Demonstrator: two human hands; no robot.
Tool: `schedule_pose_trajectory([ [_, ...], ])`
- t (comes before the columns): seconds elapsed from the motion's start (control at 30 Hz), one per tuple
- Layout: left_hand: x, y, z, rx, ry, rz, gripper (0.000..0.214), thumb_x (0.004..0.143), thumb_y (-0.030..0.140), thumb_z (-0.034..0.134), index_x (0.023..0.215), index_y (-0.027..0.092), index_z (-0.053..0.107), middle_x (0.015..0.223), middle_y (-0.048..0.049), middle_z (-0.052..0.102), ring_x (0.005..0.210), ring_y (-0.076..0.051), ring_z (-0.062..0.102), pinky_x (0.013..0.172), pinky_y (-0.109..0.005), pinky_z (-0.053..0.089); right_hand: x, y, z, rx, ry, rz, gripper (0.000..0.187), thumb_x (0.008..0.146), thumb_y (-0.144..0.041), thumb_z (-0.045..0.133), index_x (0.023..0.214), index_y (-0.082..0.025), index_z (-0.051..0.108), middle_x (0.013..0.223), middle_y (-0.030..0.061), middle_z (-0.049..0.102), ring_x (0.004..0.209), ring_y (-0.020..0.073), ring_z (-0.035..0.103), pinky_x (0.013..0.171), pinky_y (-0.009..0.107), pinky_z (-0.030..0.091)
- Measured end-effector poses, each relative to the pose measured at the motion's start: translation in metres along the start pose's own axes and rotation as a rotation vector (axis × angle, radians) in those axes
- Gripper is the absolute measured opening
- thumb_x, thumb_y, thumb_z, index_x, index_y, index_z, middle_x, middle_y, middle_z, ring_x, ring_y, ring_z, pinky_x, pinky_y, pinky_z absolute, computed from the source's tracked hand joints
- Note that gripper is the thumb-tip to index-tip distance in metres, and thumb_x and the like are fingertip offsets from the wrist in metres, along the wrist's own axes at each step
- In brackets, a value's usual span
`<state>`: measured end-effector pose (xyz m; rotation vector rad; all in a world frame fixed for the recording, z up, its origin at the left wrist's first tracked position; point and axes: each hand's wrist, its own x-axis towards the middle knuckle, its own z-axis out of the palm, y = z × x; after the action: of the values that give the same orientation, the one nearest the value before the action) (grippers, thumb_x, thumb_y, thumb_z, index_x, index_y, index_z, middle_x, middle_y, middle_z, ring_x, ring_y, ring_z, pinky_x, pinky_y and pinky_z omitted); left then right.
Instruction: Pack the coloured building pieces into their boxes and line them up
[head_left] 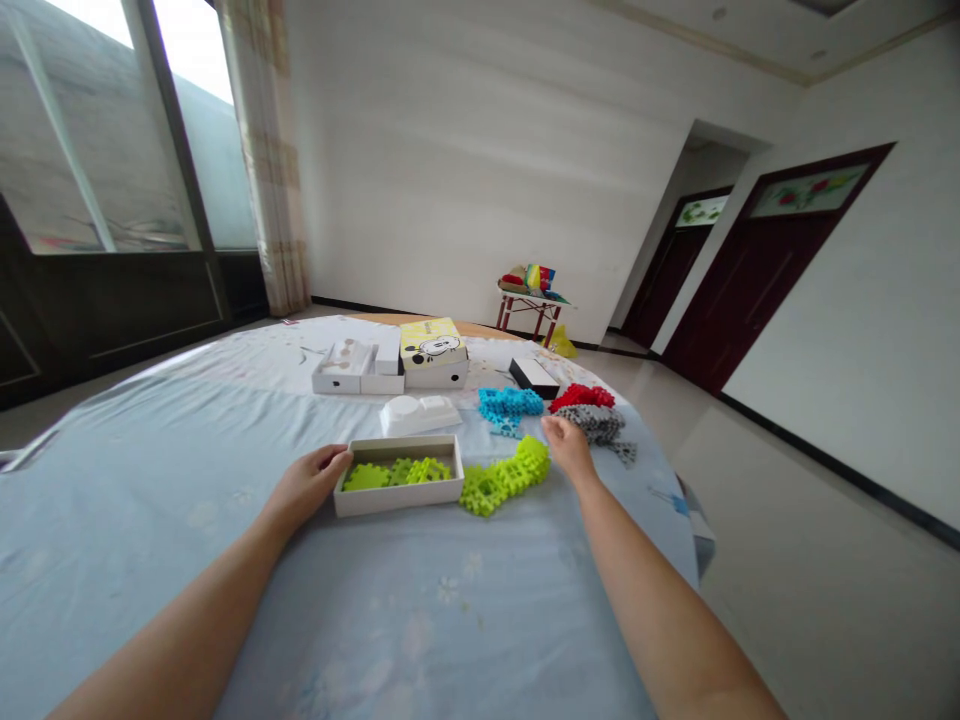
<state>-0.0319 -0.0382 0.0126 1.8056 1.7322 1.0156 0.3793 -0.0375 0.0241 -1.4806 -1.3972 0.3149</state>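
My left hand point(306, 486) grips the left end of an open white cardboard box point(401, 497), thumb at the rim. Several flat lime-green interlocking blocks point(369, 477) lie inside it. A heap of more lime-green blocks point(501, 482) rests against the box's right side. My right hand point(568, 450) is just right of this heap, fingers curled together; whatever they hold, if anything, is hidden. Close beyond it are piles of blue blocks point(510, 404), red blocks point(582, 397) and grey blocks point(600, 426).
Behind the box sit a white moulded tray point(420, 414), a yellow-and-white cartoon box point(435, 350), a white box with contents point(345, 368) and a black-and-white box point(534, 378). A pale-blue floral cloth point(450, 620) covers the round table. A small side table point(532, 297) stands by the wall.
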Motion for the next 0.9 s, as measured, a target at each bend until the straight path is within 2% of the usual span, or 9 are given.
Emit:
schedule_pose_trajectory([
  [0.1,-0.001,0.0,-0.003,-0.042,-0.021,-0.027,0.049,0.071,0.057,0.045,0.09,0.02,0.071,0.088,-0.0017,0.072,0.088,-0.024,0.063,0.074,-0.024,0.046,-0.004,0.025,0.002,0.054,0.076,0.06,0.055,0.077,-0.061,0.044,0.093,-0.011,0.063,0.093,0.0154,0.069,0.09,0.0248,0.064,0.083,0.037,0.048],
  [0.17,-0.001,0.0,-0.005,-0.067,-0.039,-0.048,0.05,0.072,0.059,0.043,0.087,0.021,0.072,0.082,-0.0005,0.073,0.083,-0.024,0.064,0.071,-0.024,0.046,-0.006,0.032,0.003,0.112,0.093,0.082,0.057,0.079,-0.063,0.04,0.093,-0.012,0.062,0.095,0.0151,0.068,0.089,0.0241,0.064,0.078,0.036,0.05],
  [0.3,-0.003,-0.001,-0.006,-0.09,-0.001,-0.092,0.051,0.073,0.061,0.042,0.081,0.021,0.072,0.079,-0.0001,0.072,0.081,-0.024,0.064,0.072,-0.023,0.047,-0.011,0.029,0.003,0.188,0.123,0.078,0.056,0.082,-0.063,0.035,0.091,-0.014,0.062,0.094,0.0142,0.068,0.082,0.0217,0.065,0.067,0.031,0.052],
  [0.43,-0.004,-0.004,-0.003,-0.159,0.054,-0.126,0.053,0.072,0.062,0.042,0.08,0.021,0.073,0.084,-0.0017,0.073,0.084,-0.024,0.064,0.078,-0.024,0.047,-0.016,0.027,0.005,0.189,0.161,0.097,0.055,0.083,-0.061,0.033,0.092,-0.015,0.061,0.095,0.0141,0.067,0.078,0.0209,0.064,0.061,0.029,0.052],
  [0.67,-0.012,0.004,-0.003,-0.178,0.114,-0.129,0.057,0.073,0.064,0.038,0.083,0.02,0.073,0.083,-0.004,0.072,0.082,-0.024,0.064,0.082,-0.029,0.047,-0.019,0.036,0.007,0.189,0.184,0.167,0.056,0.083,-0.062,0.032,0.094,-0.015,0.06,0.096,0.0145,0.065,0.078,0.0212,0.061,0.059,0.029,0.049],
  [0.9,-0.014,-0.002,-0.006,-0.247,0.13,-0.16,0.06,0.074,0.065,0.035,0.081,0.019,0.072,0.078,-0.0051,0.072,0.076,-0.023,0.064,0.077,-0.032,0.049,-0.019,0.047,0.0,0.068,0.168,0.095,0.054,0.084,-0.061,0.031,0.088,-0.017,0.061,0.088,0.0115,0.066,0.069,0.0194,0.059,0.061,0.03,0.047],
])
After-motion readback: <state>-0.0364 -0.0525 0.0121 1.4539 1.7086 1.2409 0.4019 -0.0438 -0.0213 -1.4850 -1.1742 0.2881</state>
